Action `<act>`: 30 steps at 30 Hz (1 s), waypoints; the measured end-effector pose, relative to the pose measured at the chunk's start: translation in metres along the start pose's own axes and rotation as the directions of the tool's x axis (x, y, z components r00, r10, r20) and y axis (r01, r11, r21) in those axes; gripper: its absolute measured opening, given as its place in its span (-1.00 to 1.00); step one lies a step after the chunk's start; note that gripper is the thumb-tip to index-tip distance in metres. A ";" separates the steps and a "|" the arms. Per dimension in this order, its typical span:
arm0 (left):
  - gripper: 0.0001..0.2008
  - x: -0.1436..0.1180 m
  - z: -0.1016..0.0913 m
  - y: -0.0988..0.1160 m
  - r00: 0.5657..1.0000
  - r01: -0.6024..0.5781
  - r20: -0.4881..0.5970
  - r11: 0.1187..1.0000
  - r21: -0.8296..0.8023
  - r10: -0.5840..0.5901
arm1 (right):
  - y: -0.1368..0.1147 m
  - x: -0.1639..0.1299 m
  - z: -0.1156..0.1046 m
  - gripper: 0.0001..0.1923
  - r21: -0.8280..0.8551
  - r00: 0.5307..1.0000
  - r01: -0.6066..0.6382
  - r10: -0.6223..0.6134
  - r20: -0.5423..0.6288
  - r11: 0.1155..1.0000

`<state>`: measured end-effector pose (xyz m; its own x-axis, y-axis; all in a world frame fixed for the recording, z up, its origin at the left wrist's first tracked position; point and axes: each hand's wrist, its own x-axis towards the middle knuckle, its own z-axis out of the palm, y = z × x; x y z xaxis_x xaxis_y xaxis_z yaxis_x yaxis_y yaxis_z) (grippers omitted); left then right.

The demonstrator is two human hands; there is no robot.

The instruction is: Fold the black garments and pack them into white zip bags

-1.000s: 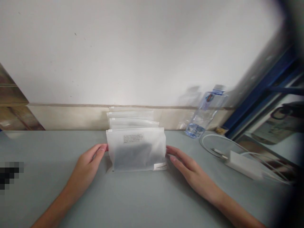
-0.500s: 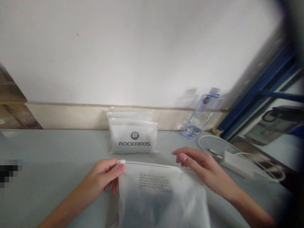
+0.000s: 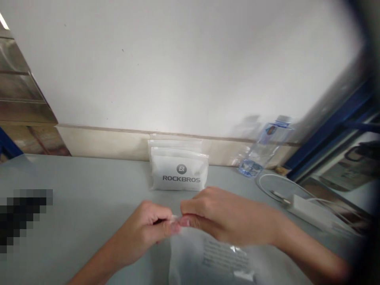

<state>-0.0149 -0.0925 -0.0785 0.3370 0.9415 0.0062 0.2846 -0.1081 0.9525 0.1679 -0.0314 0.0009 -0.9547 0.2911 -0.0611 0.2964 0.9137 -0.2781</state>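
A frosted slider zip bag (image 3: 190, 257) with printed warning text is at the bottom centre, something dark showing through it. My left hand (image 3: 148, 225) pinches its top left corner between thumb and fingers. Right beside it, my right hand (image 3: 219, 217) is closed on the same top edge, thumb and bent fingers together. The zip slider is hidden by the fingers. Behind the hands, several white ROCKBROS zip pouches (image 3: 179, 170) stand one behind another against the wall.
A clear blue-tinted bottle (image 3: 263, 150) leans at the back right. Near it lie a white power adapter (image 3: 310, 211) and its looped cable (image 3: 285, 178). A pixelated dark patch (image 3: 23, 217) covers something at the left. Blue framing (image 3: 326, 126) borders the right side.
My right hand has moved left from near the bag's right corner and closed on the top edge beside my left hand. The view has shifted, so the background sits further right.
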 end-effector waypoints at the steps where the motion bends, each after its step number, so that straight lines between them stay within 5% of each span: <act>1: -0.54 0.000 -0.006 0.000 0.999 -0.006 -0.034 1.000 0.009 0.006 | 0.004 -0.004 -0.002 -0.74 0.017 1.000 -0.018 0.018 -0.009 1.000; 8: -0.58 -0.004 -0.044 0.001 0.934 0.006 -0.357 0.995 0.097 0.029 | 0.040 -0.050 -0.016 -0.65 0.063 0.974 -0.185 0.191 -0.119 0.981; 13: -0.60 -0.013 -0.050 0.002 0.873 -0.019 -0.477 0.986 0.166 0.098 | 0.043 -0.084 -0.015 -0.75 -0.089 0.915 -0.183 0.136 -0.380 0.979; 16: -0.57 -0.015 -0.049 -0.004 0.849 -0.028 -0.512 0.979 0.202 0.130 | 0.043 -0.092 0.002 -0.70 0.020 0.875 -0.176 0.166 -0.454 0.984; 20: -0.53 -0.006 -0.041 -0.017 0.917 -0.064 -0.387 0.993 0.104 0.099 | 0.055 -0.085 0.044 -0.38 0.542 0.803 -0.197 0.452 -0.389 0.817; 23: -0.57 0.004 -0.030 -0.023 0.949 0.008 -0.315 0.993 0.115 0.029 | 0.062 -0.074 0.070 -0.44 0.630 0.745 -0.336 0.607 -0.277 0.700; 26: -0.67 0.010 -0.020 -0.025 0.962 0.095 -0.265 0.992 0.084 -0.070 | 0.058 -0.068 0.078 -0.55 0.518 0.801 -0.418 0.572 -0.178 0.746; 30: -0.62 0.012 -0.013 -0.028 0.972 0.173 -0.128 0.967 -0.188 -0.198 | 0.045 -0.072 0.075 -0.53 0.403 0.874 -0.424 0.483 -0.053 0.811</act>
<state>-0.0306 -0.0745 -0.1008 0.1565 0.9771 -0.1441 0.1641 0.1181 0.9793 0.2478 -0.0321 -0.0794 -0.6900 0.7107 -0.1373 0.6352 0.5036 -0.5856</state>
